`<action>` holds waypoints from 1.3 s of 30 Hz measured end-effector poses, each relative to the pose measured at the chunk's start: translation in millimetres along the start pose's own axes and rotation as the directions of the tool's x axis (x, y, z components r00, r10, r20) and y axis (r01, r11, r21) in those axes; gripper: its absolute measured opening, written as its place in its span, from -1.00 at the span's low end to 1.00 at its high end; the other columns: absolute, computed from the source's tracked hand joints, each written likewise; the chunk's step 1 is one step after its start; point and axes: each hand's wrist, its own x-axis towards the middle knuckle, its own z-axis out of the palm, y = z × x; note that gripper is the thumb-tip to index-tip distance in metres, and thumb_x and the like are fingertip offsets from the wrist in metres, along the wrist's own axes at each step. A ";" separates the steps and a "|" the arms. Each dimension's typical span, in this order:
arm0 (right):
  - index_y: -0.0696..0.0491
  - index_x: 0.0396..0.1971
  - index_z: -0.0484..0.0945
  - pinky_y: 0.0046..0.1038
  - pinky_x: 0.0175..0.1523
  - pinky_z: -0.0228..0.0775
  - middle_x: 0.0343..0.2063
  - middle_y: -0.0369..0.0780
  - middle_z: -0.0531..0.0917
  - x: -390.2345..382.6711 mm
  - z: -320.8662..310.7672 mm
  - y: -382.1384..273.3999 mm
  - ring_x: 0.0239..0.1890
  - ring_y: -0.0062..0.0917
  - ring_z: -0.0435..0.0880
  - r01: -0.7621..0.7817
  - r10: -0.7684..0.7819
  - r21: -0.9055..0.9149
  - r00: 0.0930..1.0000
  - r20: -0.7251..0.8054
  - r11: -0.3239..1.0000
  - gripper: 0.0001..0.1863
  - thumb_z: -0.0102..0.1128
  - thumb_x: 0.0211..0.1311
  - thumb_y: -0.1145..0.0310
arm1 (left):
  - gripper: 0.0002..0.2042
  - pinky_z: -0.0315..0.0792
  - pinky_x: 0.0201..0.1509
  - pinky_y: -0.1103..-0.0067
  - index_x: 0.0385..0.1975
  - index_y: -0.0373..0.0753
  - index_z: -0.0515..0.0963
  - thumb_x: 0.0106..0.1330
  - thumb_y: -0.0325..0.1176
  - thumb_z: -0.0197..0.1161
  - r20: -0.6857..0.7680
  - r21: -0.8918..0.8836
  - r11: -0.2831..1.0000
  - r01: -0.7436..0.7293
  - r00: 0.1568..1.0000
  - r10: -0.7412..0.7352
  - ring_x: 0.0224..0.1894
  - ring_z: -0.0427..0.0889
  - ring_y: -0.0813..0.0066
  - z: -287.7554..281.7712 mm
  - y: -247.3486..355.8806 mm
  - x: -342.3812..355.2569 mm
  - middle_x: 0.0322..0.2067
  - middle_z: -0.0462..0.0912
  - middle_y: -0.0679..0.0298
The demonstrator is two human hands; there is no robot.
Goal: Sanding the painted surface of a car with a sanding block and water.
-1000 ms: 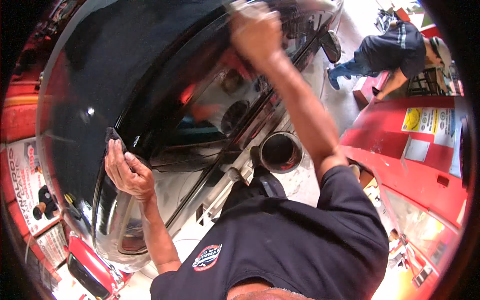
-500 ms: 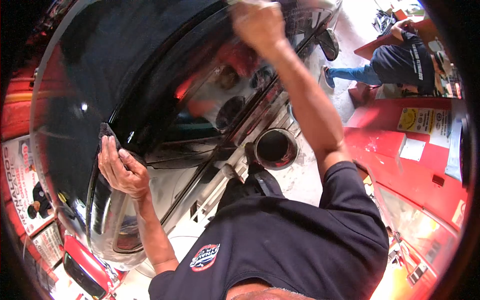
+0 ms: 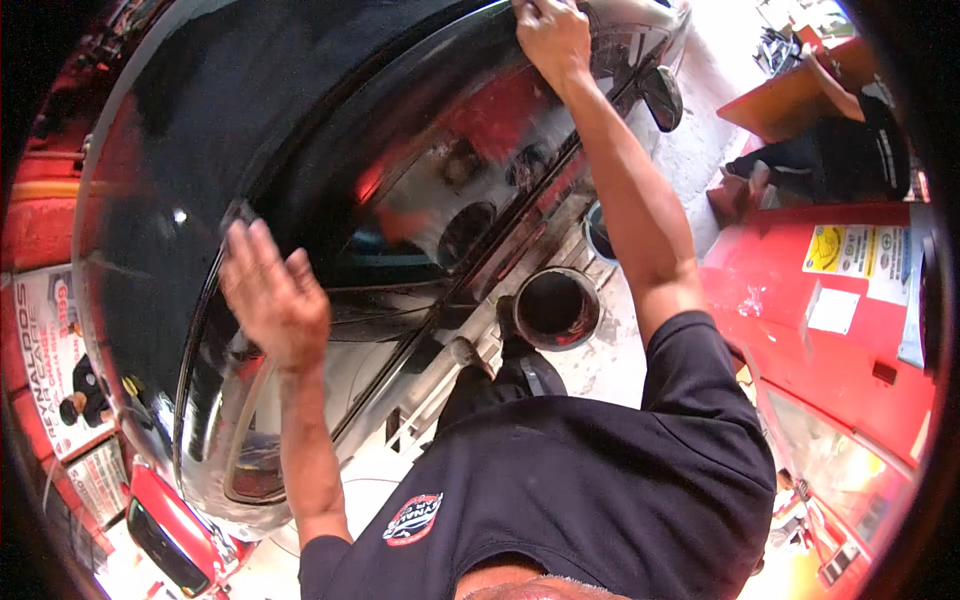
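Note:
A glossy black car [image 3: 200, 140] fills the left and middle of the view. My left hand [image 3: 275, 295], slightly blurred, has its fingers stretched along the rear roof edge. At its fingertips is a dark grey cloth or pad [image 3: 238, 213], mostly hidden under them. My right hand [image 3: 557, 42] reaches far forward to the roof edge above the side windows. Its fingers are curled there, partly cut off by the top of the picture, so what they hold is hidden. Between my arms, the side window [image 3: 400, 235] reflects red shapes.
A round dark bucket [image 3: 556, 308] stands near my feet, with another container [image 3: 598, 232] beside it. The car's side mirror [image 3: 661, 98] juts out ahead. At right are a red cabinet [image 3: 760, 290] and a person [image 3: 860, 145] holding a reddish-brown panel [image 3: 800, 95].
My left hand has slid slightly forward and right along the roof edge. My right hand has shifted right and slightly forward. The person at right has moved farther right, with the panel showing more.

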 end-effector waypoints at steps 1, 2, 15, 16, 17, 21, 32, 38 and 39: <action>0.03 0.05 0.75 -0.06 0.07 0.57 -0.11 -0.03 0.77 -12.5 -13.2 -3.5 -0.10 -0.07 0.75 -0.117 0.122 0.137 0.992 -0.028 0.984 -0.68 0.21 0.36 0.35 | -0.47 0.27 0.56 0.14 0.46 -0.27 0.45 0.63 -0.11 0.12 -0.003 -0.018 0.999 -0.035 0.999 0.034 0.49 0.41 -0.04 8.6 25.9 17.8 0.51 0.39 -0.01; 0.05 0.06 0.74 -0.07 0.04 0.59 -0.14 -0.01 0.77 -25.9 -22.5 -12.1 -0.13 -0.05 0.75 -0.224 0.242 0.288 0.970 -0.030 0.931 -0.67 0.22 0.36 0.36 | -0.44 0.27 0.56 0.15 0.47 -0.28 0.44 0.59 -0.11 0.18 -0.006 -0.011 0.999 -0.052 0.999 0.051 0.46 0.43 -0.06 16.9 47.1 35.4 0.50 0.39 -0.04; 0.16 0.28 0.65 -0.64 -0.01 0.45 -0.05 -0.35 0.72 -156.8 -131.0 26.6 -0.16 -0.73 0.59 -0.740 0.648 0.530 0.648 0.399 0.414 -0.63 0.25 0.56 0.44 | -0.50 0.28 0.56 0.12 0.27 -0.54 0.54 0.45 -0.33 0.03 -0.260 -0.190 0.939 -0.288 0.937 0.235 0.39 0.53 -0.13 156.8 306.3 229.8 0.32 0.55 -0.26; 0.16 0.28 0.65 -0.64 0.00 0.45 -0.04 -0.34 0.72 -157.6 -136.0 31.8 -0.14 -0.72 0.59 -0.751 0.664 0.538 0.628 0.406 0.383 -0.63 0.25 0.56 0.43 | -0.50 0.28 0.56 0.12 0.28 -0.54 0.53 0.45 -0.33 0.03 -0.273 -0.216 0.926 -0.311 0.929 0.249 0.39 0.53 -0.13 154.0 309.2 227.8 0.32 0.55 -0.26; 0.12 0.29 0.66 -0.60 0.07 0.46 -0.02 -0.28 0.74 -155.4 -134.0 37.5 -0.08 -0.68 0.63 -0.727 0.648 0.490 0.672 0.359 0.481 -0.61 0.27 0.54 0.44 | -0.50 0.28 0.56 0.11 0.28 -0.54 0.53 0.44 -0.34 0.04 -0.295 -0.240 0.909 -0.339 0.918 0.265 0.39 0.54 -0.12 149.4 308.5 227.9 0.33 0.54 -0.26; 0.05 0.26 0.69 -0.42 0.20 0.53 0.04 -0.04 0.77 -126.0 -108.0 22.7 0.05 -0.37 0.75 -0.610 0.511 0.444 0.792 0.334 0.656 -0.58 0.30 0.43 0.43 | -0.53 0.29 0.55 0.14 0.29 -0.42 0.56 0.44 -0.31 0.14 -0.212 -0.156 0.943 -0.293 0.943 0.258 0.38 0.55 -0.01 105.6 237.4 190.4 0.34 0.58 -0.09; 0.00 0.08 0.76 -0.06 0.18 0.56 0.05 -0.06 0.76 -17.3 -26.5 -0.8 0.02 -0.06 0.75 -0.105 0.099 0.056 0.989 0.109 0.993 -0.67 0.32 0.39 0.23 | -0.61 0.34 0.55 0.21 0.34 -0.29 0.57 0.58 -0.45 0.08 -0.089 -0.068 0.998 -0.012 0.996 0.006 0.44 0.53 0.16 20.3 29.2 22.1 0.42 0.54 0.11; 0.07 0.02 0.71 -0.25 0.16 0.46 -0.17 -0.21 0.67 -48.9 -44.8 -170.8 0.11 -0.35 0.65 0.213 -0.286 0.237 0.895 0.342 0.948 -0.62 0.42 0.23 0.26 | -0.62 0.39 0.50 0.14 0.33 -0.33 0.56 0.60 -0.40 0.09 -0.163 -0.111 0.993 -0.052 0.986 0.033 0.41 0.56 0.05 20.5 16.8 6.5 0.39 0.57 0.07; 0.07 0.02 0.71 -0.25 0.16 0.46 -0.17 -0.21 0.67 -48.1 -43.9 -169.1 0.11 -0.35 0.65 0.214 -0.286 0.230 0.894 0.345 0.949 -0.62 0.42 0.23 0.26 | -0.62 0.39 0.50 0.14 0.33 -0.33 0.57 0.60 -0.40 0.09 -0.171 -0.108 0.993 -0.052 0.985 0.033 0.41 0.56 0.04 18.3 15.6 6.9 0.38 0.57 0.07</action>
